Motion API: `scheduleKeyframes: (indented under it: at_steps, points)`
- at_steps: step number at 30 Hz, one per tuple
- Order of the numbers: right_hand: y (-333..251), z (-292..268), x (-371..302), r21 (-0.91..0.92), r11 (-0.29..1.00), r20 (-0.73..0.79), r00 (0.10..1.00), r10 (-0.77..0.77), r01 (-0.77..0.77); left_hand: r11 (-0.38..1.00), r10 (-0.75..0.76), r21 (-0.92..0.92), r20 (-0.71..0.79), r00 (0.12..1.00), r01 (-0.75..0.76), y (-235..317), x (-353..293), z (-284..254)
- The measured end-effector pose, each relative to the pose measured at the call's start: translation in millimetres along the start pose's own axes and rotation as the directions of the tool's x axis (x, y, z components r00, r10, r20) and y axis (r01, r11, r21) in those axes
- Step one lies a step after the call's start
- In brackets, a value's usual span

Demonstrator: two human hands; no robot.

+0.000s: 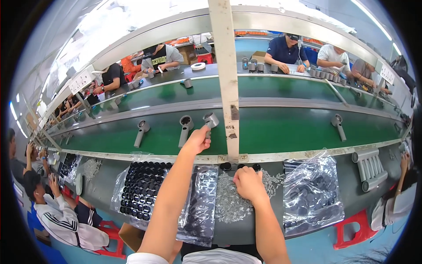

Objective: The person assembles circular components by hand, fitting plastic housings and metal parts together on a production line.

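left hand (pixel 200 140) holds grey fan (pixel 212 119), head pointing away | right hand (pixel 249 182) nearer grey bits (pixel 229 203), can't tell grip tbh

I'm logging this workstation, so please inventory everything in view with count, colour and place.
Bench: one, dark grey, in front
Belts: two, green, beyond bench
Post: one, off-white, centre
Fans: four, grey, at near belt; more farther off
Fan stack: several, grey, bench's right
Pieces: uncountable, grey, mid-bench
Bags: three nearby, clear, black parts inside, beside pieces
Caps: at least three, black, bench's far edge
Tape roll: one, white, beyond far belt
Box: one, brown, below bench, left
Stools: at least two, red, left and right
Co-workers: several, mixed clothing, far side and both ends
Left hand: one, bare, fingers around a fan
Right hand: one, bare, at the pieces
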State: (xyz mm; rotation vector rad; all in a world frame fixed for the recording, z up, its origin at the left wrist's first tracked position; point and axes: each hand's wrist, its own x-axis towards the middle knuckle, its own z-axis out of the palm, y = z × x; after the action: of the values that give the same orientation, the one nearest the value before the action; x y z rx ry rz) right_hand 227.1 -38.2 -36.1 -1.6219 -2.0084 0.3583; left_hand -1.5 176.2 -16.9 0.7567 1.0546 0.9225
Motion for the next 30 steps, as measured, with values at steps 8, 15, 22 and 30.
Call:
scheduleKeyframes:
  at_steps: [8,15,22,30]
  points:
    - [-6.2,-22.3,6.1,0.546,0.838,-0.049,0.998,0.036,-0.004,0.962,0.270,-0.125,0.343,0.899,-0.241,3.3,-131.8,23.1]
    - [-20.5,-21.2,10.7,0.931,0.349,0.057,0.987,0.152,-0.108,0.976,0.219,-0.099,0.389,0.895,-0.196,-37.8,-162.6,37.3]
    - [-15.6,-24.7,11.0,0.971,0.237,-0.015,0.986,0.166,-0.025,0.973,0.127,0.133,0.382,0.915,-0.190,-67.6,-168.8,48.0]
    - [-19.1,-18.6,9.6,0.954,0.301,-0.052,0.975,0.216,-0.015,0.961,0.214,0.097,0.323,0.922,-0.258,-81.0,-165.0,50.7]
